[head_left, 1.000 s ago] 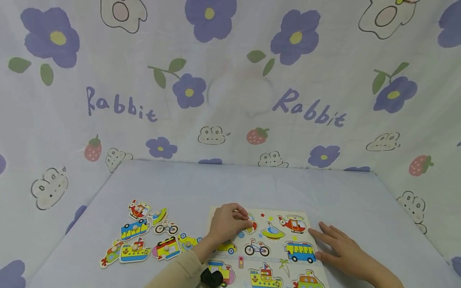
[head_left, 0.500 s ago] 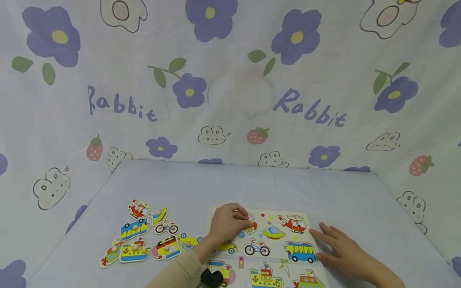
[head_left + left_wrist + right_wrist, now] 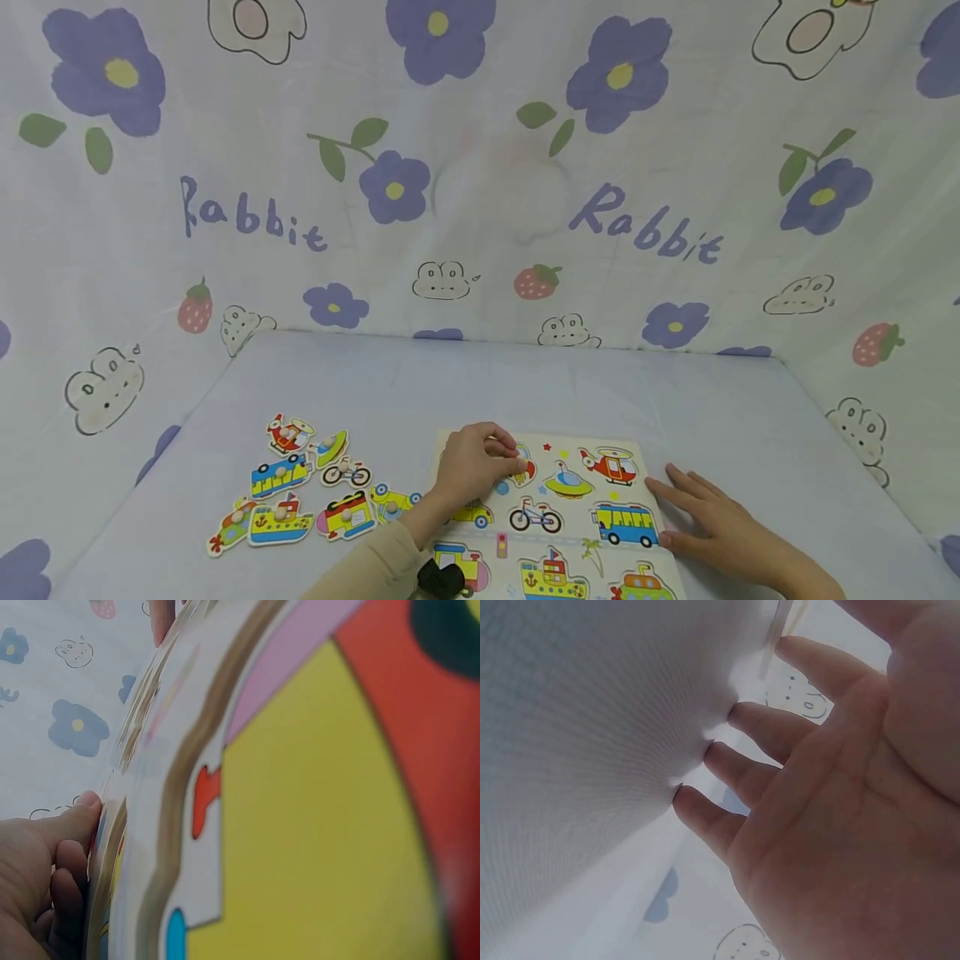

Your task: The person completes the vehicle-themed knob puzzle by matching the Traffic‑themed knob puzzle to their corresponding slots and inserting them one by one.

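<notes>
My left hand [image 3: 468, 467] reaches over the upper left of a pale puzzle board [image 3: 577, 508], its thumb and fingers pinching a rocket puzzle piece [image 3: 527, 465] at the board's top row. Most of that piece is hidden behind the fingers. The left wrist view shows this hand low at the side, thumb on the edge. My right hand [image 3: 716, 521] lies against the board's right edge with fingers spread; the right wrist view has several fingertips pressing on the cloth. A printed flying saucer [image 3: 567, 483] and a printed red helicopter [image 3: 611, 467] share the top row.
Several knobbed puzzle pieces lie loose left of the board: a helicopter [image 3: 288, 435], a bus [image 3: 280, 476], a bicycle [image 3: 347, 474], a ship [image 3: 281, 522] and a train [image 3: 347, 517] among them. Behind the table [image 3: 420, 392] hangs a flowered cloth [image 3: 480, 183].
</notes>
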The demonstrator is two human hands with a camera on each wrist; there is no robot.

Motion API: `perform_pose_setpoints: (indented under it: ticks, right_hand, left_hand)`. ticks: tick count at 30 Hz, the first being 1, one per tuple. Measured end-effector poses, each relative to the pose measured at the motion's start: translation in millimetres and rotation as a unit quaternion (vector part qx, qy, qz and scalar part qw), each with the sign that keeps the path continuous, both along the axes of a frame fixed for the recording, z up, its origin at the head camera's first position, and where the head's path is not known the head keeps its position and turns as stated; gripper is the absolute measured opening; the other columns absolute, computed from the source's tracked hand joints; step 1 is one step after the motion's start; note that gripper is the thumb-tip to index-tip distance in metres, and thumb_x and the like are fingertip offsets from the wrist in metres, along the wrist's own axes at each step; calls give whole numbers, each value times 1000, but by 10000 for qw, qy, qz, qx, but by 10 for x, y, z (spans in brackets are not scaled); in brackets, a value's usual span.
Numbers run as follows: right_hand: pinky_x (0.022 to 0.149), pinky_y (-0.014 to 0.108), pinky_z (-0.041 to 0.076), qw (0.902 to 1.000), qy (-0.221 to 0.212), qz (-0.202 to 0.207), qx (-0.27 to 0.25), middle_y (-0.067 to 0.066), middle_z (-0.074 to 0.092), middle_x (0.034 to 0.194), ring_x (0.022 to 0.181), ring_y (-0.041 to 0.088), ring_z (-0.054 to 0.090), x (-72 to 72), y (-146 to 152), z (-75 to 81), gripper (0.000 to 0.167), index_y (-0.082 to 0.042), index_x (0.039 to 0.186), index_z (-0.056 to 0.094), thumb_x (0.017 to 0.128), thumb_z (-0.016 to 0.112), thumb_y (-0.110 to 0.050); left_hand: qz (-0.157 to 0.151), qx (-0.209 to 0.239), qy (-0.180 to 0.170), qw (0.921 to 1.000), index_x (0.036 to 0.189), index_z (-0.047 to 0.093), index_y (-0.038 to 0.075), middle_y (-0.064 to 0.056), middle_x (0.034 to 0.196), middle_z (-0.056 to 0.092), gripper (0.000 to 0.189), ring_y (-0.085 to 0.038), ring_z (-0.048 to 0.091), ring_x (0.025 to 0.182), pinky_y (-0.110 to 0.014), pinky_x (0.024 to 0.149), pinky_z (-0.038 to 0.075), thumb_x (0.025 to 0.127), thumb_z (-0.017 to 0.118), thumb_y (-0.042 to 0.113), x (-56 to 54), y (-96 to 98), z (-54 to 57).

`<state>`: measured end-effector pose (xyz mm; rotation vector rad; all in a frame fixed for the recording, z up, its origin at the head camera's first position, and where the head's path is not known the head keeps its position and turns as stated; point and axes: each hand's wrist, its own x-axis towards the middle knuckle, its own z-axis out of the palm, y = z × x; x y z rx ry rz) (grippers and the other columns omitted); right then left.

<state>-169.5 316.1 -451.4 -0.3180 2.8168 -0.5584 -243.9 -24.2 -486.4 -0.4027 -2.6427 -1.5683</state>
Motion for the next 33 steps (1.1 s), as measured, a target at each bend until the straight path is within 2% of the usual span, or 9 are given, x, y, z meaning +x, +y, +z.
perform_pose_setpoints:
  ticks: [5,9,12,14,17,19,22,27,33]
  right_hand:
    - [95,78,18,10000,-32,-34,20,20,24,157,140,53,10,-1,4,-2,81,-23,148,48,80,68,-62]
    - [94,78,18,9999,-118,-97,-38,21,24,157,140,54,9,-4,3,-2,82,-22,147,48,79,69,-62]
    - [95,78,18,9997,-174,-122,-89,21,24,157,140,54,9,3,-1,0,82,-22,147,48,79,70,-62]
    - [95,77,18,9998,-147,-109,-59,20,25,157,140,54,9,7,-1,3,82,-23,147,48,79,70,-62]
    - [95,77,19,10000,-47,-65,-2,19,26,157,140,53,11,13,2,9,81,-23,147,49,79,70,-62]
    - [95,77,20,10000,9,-31,11,19,26,157,140,52,12,15,-2,12,81,-24,147,49,78,70,-62]
    - [96,77,19,10000,17,-4,-15,19,27,157,141,51,13,16,-14,31,81,-23,146,50,78,70,-61]
    - [96,76,19,10000,-32,5,-52,19,26,157,141,51,12,19,-17,42,81,-22,146,50,79,71,-61]
    - [96,77,20,10000,26,30,-45,21,26,157,140,52,13,26,-10,34,81,-21,147,49,79,70,-60]
  left_hand:
    - [-28,-97,132,9999,89,67,19,16,77,69,20,-5,63,76,-30,69,48,81,83,28,24,12,6]
    - [-373,-124,237,9989,96,68,18,14,87,70,15,-5,64,84,-30,76,49,88,77,27,52,-24,8]
    - [-734,-75,195,9971,109,69,13,6,102,70,23,-8,64,88,-31,78,51,92,71,28,104,-160,89]
    - [-753,-47,161,9970,117,68,11,1,111,69,29,-10,63,90,-31,77,52,93,70,28,158,-307,184]
    - [-229,-38,321,9992,120,67,11,-5,117,67,31,-13,62,89,-31,73,52,92,72,24,239,-601,339]
    - [392,-92,450,9982,119,67,12,-5,115,67,30,-13,62,88,-30,71,51,91,73,21,279,-839,418]
    - [1306,-229,642,9891,117,68,11,-4,111,68,27,-16,63,89,-29,69,51,91,73,18,312,-1219,476]
    - [2281,-425,782,9696,115,67,6,-8,110,69,26,-21,65,89,-30,72,49,92,71,17,316,-1728,434]
    - [2742,-206,527,9600,112,68,8,-9,108,71,29,-17,61,76,-24,65,45,90,74,26,251,-1973,278]
